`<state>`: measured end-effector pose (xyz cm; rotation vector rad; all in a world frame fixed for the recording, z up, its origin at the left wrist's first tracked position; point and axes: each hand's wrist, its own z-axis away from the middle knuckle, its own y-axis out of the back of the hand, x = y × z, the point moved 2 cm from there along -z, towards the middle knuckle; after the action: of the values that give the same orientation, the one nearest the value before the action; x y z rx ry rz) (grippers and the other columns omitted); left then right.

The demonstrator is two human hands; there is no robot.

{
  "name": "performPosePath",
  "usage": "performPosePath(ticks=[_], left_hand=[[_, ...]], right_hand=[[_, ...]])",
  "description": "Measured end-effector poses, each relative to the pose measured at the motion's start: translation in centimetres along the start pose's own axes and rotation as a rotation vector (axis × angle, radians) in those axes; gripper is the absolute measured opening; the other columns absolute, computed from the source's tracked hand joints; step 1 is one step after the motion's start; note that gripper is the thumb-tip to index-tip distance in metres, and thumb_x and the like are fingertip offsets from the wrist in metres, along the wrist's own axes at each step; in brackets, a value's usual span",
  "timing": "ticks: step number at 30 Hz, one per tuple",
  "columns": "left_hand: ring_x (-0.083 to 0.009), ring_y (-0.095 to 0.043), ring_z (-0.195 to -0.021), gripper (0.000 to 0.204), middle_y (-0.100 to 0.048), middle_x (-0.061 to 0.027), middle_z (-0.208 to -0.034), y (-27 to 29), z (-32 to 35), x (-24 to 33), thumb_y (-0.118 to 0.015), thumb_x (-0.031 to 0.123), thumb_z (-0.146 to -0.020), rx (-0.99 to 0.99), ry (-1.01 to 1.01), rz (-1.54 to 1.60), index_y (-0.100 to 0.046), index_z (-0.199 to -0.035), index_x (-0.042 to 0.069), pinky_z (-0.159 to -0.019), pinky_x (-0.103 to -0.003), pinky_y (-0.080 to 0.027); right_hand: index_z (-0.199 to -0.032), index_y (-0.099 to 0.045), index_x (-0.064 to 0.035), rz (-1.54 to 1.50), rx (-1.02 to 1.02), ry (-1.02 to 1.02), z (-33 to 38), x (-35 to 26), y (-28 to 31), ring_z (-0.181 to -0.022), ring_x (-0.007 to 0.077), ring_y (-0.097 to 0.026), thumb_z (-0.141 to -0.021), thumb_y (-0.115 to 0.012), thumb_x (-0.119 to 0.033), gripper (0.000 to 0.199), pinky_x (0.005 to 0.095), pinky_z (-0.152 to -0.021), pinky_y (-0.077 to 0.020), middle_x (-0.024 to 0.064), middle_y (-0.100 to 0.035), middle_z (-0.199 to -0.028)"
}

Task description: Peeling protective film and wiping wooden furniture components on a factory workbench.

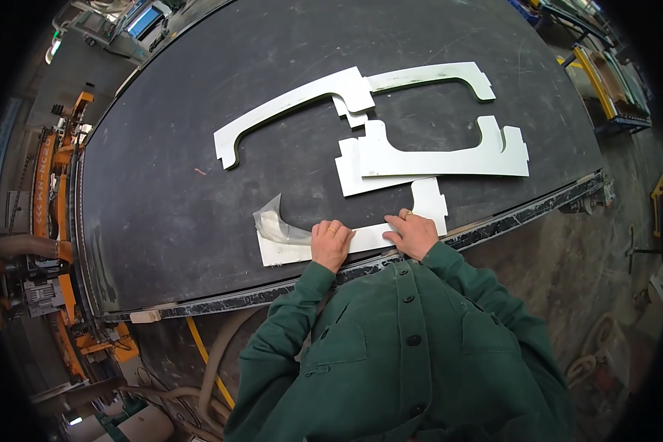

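Resting left hand and right hand on white panel, blurred toward nine o'clock by cloudy film; cannot tell either grip.

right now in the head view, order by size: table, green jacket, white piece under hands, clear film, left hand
1. table
2. green jacket
3. white piece
4. clear film and left hand, too alike to rank

light: soft, even | white panel: bright | table: edges bowed | corners: black
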<state>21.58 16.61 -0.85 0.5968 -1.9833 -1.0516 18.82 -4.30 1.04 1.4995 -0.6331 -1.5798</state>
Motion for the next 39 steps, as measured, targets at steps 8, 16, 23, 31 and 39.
performPosePath(ticks=[8,16,23,31,39], left_hand=[[-0.0287,-0.047,-0.073,0.012,-0.048,-0.0105,-0.078,-1.0,-0.3,0.2,-0.062,0.008,-0.075,0.016,0.008,-0.115,-0.051,-0.078,0.005,-0.064,-0.039,-0.036],[-0.0334,-0.046,-0.075,0.009,-0.049,-0.0142,-0.081,-0.7,0.6,-0.8,-0.056,0.006,-0.081,0.164,0.242,-0.018,-0.048,-0.08,0.003,-0.066,-0.043,-0.036],[-0.031,-0.046,-0.08,0.011,-0.048,-0.0112,-0.083,1.2,2.3,-1.6,-0.057,0.01,-0.08,0.206,0.342,-0.18,-0.048,-0.082,0.004,-0.073,-0.042,-0.034],[-0.0301,-0.051,-0.085,0.019,-0.054,-0.0122,-0.091,4.2,0.9,-4.5,-0.058,0.016,-0.082,0.091,0.395,0.253,-0.052,-0.094,0.002,-0.08,-0.041,-0.035],[-0.0255,-0.051,-0.082,0.061,-0.055,-0.0104,-0.086,3.1,0.4,0.7,-0.061,0.061,-0.07,-0.109,0.327,-0.414,-0.055,-0.088,0.004,-0.072,-0.04,-0.035]], right_hand=[[-0.104,-0.059,-0.0125,0.046,-0.068,-0.014,-0.2,-0.2,-0.3,-0.078,0.0269,-0.06,-0.074,-0.065,-0.041,0.042,0.039,-0.064,-0.0483,0.0081,-0.054,-0.093],[-0.1,-0.059,-0.0129,0.016,-0.044,-0.028,-0.1,-0.4,-0.2,-0.077,0.028,-0.06,-0.073,-0.067,-0.039,0.038,0.0399,-0.064,-0.048,0.0086,-0.054,-0.091],[-0.097,-0.058,-0.012,-0.008,-0.015,-0.038,-0.1,-0.4,-0.1,-0.076,0.0296,-0.059,-0.073,-0.067,-0.036,0.035,0.0411,-0.064,-0.047,0.0095,-0.053,-0.089],[-0.099,-0.058,-0.0131,0.0,-0.024,-0.044,-0.4,-0.7,-0.1,-0.075,0.0292,-0.059,-0.074,-0.067,-0.036,0.035,0.0406,-0.064,-0.0471,0.0088,-0.053,-0.087],[-0.105,-0.055,-0.011,0.059,-0.046,0.05,-0.8,-1.2,-0.1,-0.08,0.0284,-0.057,-0.071,-0.069,-0.035,0.044,0.0402,-0.065,-0.0465,0.0104,-0.05,-0.094]])
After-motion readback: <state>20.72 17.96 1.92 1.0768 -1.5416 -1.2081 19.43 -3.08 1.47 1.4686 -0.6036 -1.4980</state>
